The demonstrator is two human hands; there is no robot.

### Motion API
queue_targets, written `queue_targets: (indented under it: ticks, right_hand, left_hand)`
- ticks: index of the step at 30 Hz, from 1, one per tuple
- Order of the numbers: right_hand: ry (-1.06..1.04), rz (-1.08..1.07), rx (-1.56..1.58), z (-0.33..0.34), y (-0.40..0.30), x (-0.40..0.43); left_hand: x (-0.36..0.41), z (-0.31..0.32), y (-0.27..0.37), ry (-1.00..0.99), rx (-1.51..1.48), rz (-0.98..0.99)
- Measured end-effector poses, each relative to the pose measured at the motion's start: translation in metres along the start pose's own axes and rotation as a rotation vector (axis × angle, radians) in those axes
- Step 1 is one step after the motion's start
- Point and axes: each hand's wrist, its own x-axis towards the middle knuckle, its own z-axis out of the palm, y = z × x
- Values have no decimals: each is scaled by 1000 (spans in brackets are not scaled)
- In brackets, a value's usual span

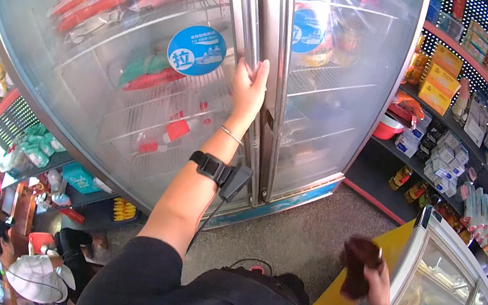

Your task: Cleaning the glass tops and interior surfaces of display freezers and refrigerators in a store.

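Note:
My left hand point(249, 87) is wrapped around the long metal handle point(251, 16) of the left glass door point(102, 93) of an upright display refrigerator. A round blue sticker point(197, 50) with writing is on that door's glass, left of my hand. Red packages point(91, 3) and a green-and-red bag point(147, 74) show hazily through the pane. Beside it stands the right glass door point(326, 103), also stickered. Low on the right, my right hand point(379, 281) holds a dark brown cloth point(358, 268), blurred, near a chest freezer.
The chest freezer point(411, 260) has a yellow side and a glass top. Shelves point(452, 111) with boxes and bottles line the right wall. Stocked shelving point(10, 116) stands at left. A person point(35, 267) in a light shirt is at lower left. A cable point(207, 224) hangs from my left forearm device.

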Motion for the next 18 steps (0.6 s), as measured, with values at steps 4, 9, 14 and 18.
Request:
queue_targets:
  ticks: [4,9,14,18]
  right_hand:
    - [-186,-277,-107,41,-27,159]
    - [-310,-630,155,135,-80,309]
    - [-424,-651,274,198,-104,356]
    - [-507,-679,150,200,-101,357]
  left_hand:
    - [1,-6,-4,65,90,54]
    - [-14,9,18,78,113,-7]
    - [-34,5,40,150,91,-136]
    - [-50,2,72,157,75,-174]
